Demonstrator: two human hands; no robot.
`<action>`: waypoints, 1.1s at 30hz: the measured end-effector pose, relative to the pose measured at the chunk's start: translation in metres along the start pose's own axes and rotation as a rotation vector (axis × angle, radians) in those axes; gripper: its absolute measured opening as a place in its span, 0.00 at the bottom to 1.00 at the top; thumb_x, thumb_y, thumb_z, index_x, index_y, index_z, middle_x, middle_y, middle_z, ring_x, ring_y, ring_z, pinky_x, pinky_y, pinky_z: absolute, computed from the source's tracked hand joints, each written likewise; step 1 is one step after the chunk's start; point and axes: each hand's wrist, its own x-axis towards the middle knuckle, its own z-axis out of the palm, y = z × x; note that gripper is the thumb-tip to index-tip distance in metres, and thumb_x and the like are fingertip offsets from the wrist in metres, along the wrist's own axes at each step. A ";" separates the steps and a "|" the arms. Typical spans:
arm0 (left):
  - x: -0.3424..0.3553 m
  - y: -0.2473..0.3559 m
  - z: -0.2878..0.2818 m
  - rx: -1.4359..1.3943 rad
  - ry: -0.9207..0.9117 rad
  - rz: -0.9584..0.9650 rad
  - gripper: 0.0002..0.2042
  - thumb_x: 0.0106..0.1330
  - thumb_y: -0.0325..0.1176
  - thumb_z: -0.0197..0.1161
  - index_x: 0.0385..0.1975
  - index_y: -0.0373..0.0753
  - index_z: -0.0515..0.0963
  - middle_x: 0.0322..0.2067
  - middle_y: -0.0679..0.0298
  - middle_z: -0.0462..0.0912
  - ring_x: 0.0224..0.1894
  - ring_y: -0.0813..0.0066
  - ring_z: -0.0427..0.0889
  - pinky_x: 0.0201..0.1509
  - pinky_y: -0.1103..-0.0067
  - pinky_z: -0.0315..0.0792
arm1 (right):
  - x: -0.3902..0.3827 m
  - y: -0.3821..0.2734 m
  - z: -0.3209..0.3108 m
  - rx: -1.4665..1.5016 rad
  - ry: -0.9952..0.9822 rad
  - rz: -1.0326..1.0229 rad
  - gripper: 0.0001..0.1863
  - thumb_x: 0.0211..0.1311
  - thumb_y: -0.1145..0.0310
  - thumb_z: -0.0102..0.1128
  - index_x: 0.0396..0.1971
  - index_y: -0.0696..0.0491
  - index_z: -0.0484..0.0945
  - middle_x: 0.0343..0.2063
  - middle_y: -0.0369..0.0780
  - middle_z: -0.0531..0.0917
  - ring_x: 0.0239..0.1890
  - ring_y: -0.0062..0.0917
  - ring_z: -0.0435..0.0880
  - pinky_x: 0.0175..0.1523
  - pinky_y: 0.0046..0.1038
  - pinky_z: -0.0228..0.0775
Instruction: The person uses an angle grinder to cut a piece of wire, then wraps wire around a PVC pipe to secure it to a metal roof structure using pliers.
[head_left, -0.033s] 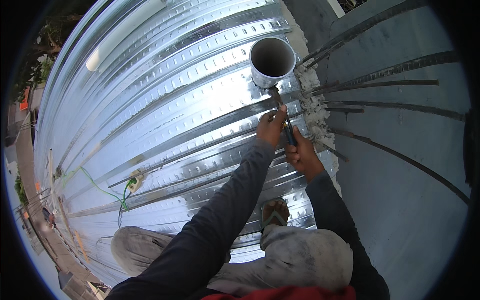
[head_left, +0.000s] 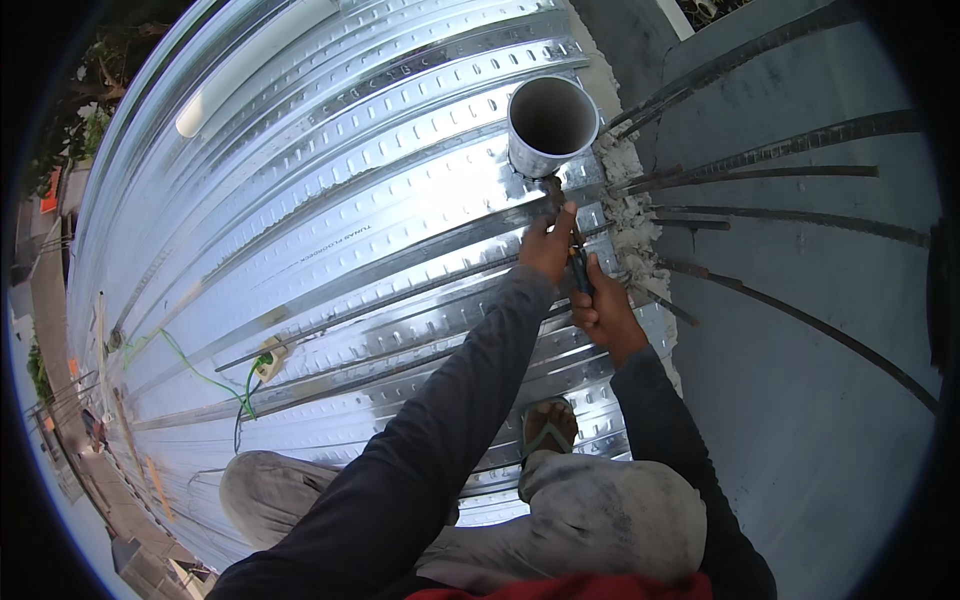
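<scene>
A grey plastic pipe (head_left: 540,160) stands upright through the ribbed silver metal decking (head_left: 350,215). Just below its base, a hand tool with a dark blue handle (head_left: 579,272) and a dark, narrow front part points up toward the pipe. My right hand (head_left: 610,318) is closed around that handle. Farther forward, my left hand (head_left: 547,245) is closed at the front part of the tool, its forefinger stretched along it. The tip meets a dark spot at the foot of the pipe, and I cannot make out the tool's exact kind.
Several rusty steel bars (head_left: 800,172) stick out on the right over a grey wall (head_left: 800,320). Broken concrete (head_left: 628,190) lines the decking's edge. A green cable (head_left: 200,372) with a pale socket box (head_left: 271,358) lies left. My sandalled foot (head_left: 550,428) rests on the decking.
The pipe and nearby decking sit slightly farther right in the picture. My left hand has shifted slightly right with them; my right hand keeps its grip and place.
</scene>
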 end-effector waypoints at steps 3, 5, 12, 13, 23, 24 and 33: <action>0.042 -0.004 -0.003 0.777 -0.011 0.119 0.27 0.74 0.54 0.55 0.43 0.28 0.81 0.39 0.43 0.87 0.47 0.46 0.86 0.53 0.59 0.76 | 0.001 0.005 -0.006 -0.577 0.113 -0.355 0.24 0.71 0.45 0.60 0.47 0.53 0.74 0.27 0.39 0.78 0.19 0.25 0.76 0.24 0.28 0.69; 0.023 -0.010 0.008 0.774 0.099 0.212 0.27 0.73 0.52 0.55 0.40 0.27 0.81 0.39 0.39 0.85 0.48 0.42 0.85 0.55 0.58 0.75 | -0.009 0.001 -0.002 -1.330 0.363 -0.735 0.25 0.70 0.48 0.63 0.50 0.56 0.73 0.33 0.44 0.83 0.26 0.37 0.84 0.33 0.37 0.77; -0.003 0.008 0.023 0.776 0.160 0.154 0.28 0.73 0.53 0.55 0.43 0.25 0.80 0.42 0.39 0.86 0.49 0.41 0.85 0.57 0.59 0.75 | -0.006 0.007 0.034 -1.540 0.626 -0.516 0.22 0.75 0.55 0.53 0.52 0.62 0.71 0.39 0.56 0.84 0.42 0.59 0.84 0.47 0.53 0.75; -0.005 0.007 0.022 0.791 0.148 0.180 0.28 0.73 0.53 0.55 0.43 0.25 0.80 0.43 0.40 0.86 0.49 0.42 0.85 0.58 0.60 0.75 | -0.007 0.005 0.033 -1.517 0.611 -0.495 0.22 0.75 0.54 0.53 0.51 0.62 0.71 0.38 0.57 0.84 0.43 0.59 0.84 0.47 0.53 0.75; 0.039 -0.019 -0.021 -0.041 -0.211 -0.115 0.36 0.69 0.57 0.65 0.63 0.29 0.71 0.43 0.53 0.88 0.39 0.69 0.86 0.41 0.78 0.80 | -0.079 0.042 -0.041 -0.117 -0.057 0.107 0.22 0.79 0.49 0.51 0.43 0.56 0.78 0.19 0.30 0.71 0.18 0.14 0.68 0.22 0.18 0.58; 0.027 -0.011 -0.002 0.207 -0.226 -0.129 0.37 0.70 0.57 0.65 0.68 0.33 0.66 0.45 0.53 0.87 0.38 0.70 0.85 0.42 0.76 0.79 | -0.086 0.037 -0.048 -0.246 0.015 0.001 0.22 0.79 0.49 0.51 0.44 0.56 0.78 0.20 0.31 0.72 0.18 0.14 0.68 0.23 0.18 0.58; -0.057 -0.012 -0.049 0.207 0.080 0.314 0.29 0.71 0.46 0.66 0.65 0.34 0.69 0.49 0.55 0.83 0.52 0.65 0.81 0.59 0.68 0.73 | -0.105 0.056 -0.014 -0.925 0.132 -0.191 0.24 0.77 0.47 0.52 0.48 0.55 0.82 0.22 0.37 0.83 0.27 0.27 0.84 0.36 0.34 0.74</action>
